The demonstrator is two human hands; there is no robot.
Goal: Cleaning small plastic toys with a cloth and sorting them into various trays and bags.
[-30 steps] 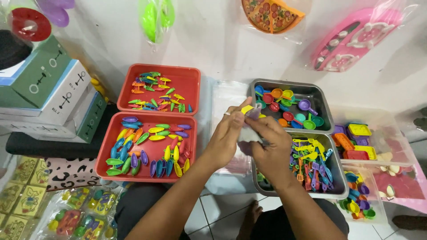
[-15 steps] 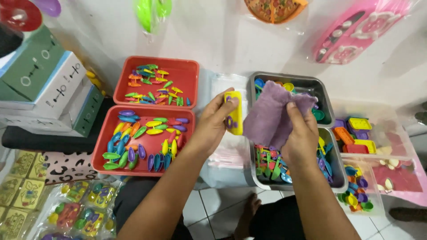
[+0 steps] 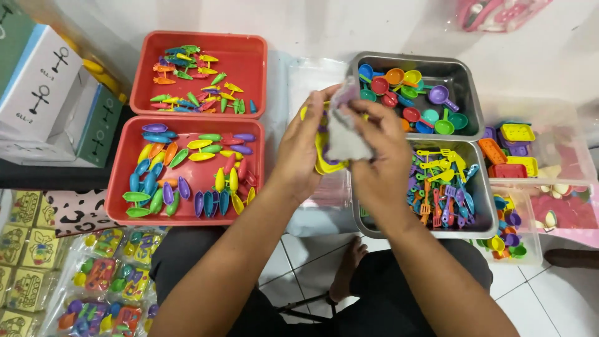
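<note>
2 hands are working left of the steel tray (image 3: 465, 70): our left hand (image 3: 299, 150) is clamping the yellow toy (image 3: 322, 159), our right hand (image 3: 374, 156) is pinching the cloth (image 3: 343, 140); we are judging firm, even wiping best

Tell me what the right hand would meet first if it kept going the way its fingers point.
The right hand points up and left, its fingers pressing a cloth against the yellow toy held in the left hand. So it meets cloth and toy at once; beyond them, likely the left palm.
</note>
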